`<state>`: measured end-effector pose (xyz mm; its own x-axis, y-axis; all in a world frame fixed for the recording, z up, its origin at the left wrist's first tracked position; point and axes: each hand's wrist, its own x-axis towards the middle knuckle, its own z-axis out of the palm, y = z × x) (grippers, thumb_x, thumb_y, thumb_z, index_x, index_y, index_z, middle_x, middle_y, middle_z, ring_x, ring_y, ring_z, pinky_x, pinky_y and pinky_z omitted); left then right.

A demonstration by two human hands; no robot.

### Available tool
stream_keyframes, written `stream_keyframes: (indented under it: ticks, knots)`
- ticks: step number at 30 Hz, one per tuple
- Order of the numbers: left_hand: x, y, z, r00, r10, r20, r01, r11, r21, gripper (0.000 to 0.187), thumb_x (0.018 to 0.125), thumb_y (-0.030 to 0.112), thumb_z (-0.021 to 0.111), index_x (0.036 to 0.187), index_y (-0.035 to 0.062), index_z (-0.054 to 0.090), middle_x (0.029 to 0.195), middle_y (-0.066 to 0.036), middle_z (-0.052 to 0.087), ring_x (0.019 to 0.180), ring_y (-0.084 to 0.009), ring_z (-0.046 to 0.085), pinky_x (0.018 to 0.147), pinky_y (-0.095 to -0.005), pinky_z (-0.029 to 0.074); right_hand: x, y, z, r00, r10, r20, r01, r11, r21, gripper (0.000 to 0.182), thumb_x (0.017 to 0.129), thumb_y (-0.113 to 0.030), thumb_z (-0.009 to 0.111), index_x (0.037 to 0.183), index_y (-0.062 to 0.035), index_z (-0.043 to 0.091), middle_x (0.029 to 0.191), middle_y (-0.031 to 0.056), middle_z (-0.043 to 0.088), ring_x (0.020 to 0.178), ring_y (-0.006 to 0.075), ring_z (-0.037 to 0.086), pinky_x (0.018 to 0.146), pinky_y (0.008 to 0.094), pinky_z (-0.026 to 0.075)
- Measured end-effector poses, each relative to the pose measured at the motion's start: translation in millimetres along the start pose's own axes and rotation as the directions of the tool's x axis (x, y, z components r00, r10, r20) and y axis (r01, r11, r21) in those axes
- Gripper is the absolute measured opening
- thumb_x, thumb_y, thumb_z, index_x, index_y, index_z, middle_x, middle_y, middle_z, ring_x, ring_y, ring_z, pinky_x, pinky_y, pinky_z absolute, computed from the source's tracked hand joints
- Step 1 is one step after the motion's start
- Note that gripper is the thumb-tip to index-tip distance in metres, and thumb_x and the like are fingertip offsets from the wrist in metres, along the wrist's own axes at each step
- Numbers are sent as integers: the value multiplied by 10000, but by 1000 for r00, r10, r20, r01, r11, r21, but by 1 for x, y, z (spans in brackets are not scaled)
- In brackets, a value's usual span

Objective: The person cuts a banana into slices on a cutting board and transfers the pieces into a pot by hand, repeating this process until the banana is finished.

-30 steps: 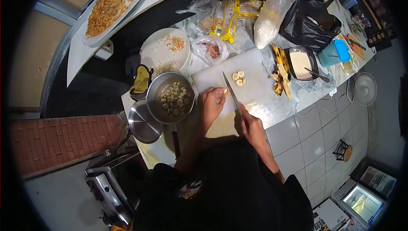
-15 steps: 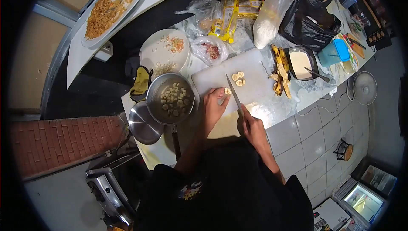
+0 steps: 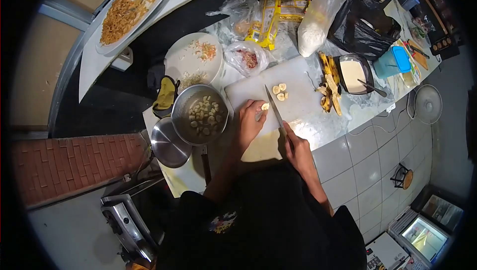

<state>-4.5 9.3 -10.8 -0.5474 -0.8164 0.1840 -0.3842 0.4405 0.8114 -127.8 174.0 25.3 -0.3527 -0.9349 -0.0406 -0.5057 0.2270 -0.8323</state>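
Observation:
My left hand (image 3: 251, 124) is closed around a peeled banana piece (image 3: 265, 106) over the white cutting board (image 3: 300, 73), its pale cut end showing past the fingertips. In my right hand (image 3: 299, 151) is the handle of a knife (image 3: 275, 105); the blade points away from me, just right of the banana piece. Several round banana slices (image 3: 281, 87) lie on the board beyond the blade. Left of my left hand stands a metal pot (image 3: 175, 121) with many cut pieces (image 3: 204, 113) in liquid.
Banana peels (image 3: 328, 83) lie at the board's right, beside a black bowl (image 3: 369, 78) of pale batter with a spoon. Behind are a bag of white powder (image 3: 310, 39), a black plastic bag (image 3: 360, 29) and a plate (image 3: 174, 56) with shredded vegetables. A metal lid (image 3: 166, 145) sits by the pot.
The banana piece in my left hand has shifted very slightly left, away from the blade. My right hand and the knife stay almost where they were.

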Motion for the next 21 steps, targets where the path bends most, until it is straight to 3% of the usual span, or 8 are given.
stream_keyframes:
  ticks: [6,21]
  knots:
    - [3,-4,-1,998,57,-26,-59,996,-62,321,758,-41,742,1065,37,686,993,-129,690,840,-267,696,759,-336,561,0,7,5,1000,-29,12,29,999,-27,610,843,44,562,1439,-38,461,815,276,645,738,430,648,682,476,515]
    - [0,-7,0,1000,27,10,-26,994,-102,353,766,-47,723,1104,23,649,999,-128,688,883,-270,685,793,-342,553,1,7,7,997,-45,56,50,994,-94,644,842,25,581,1462,-65,435,874,236,664,753,409,651,686,474,526]
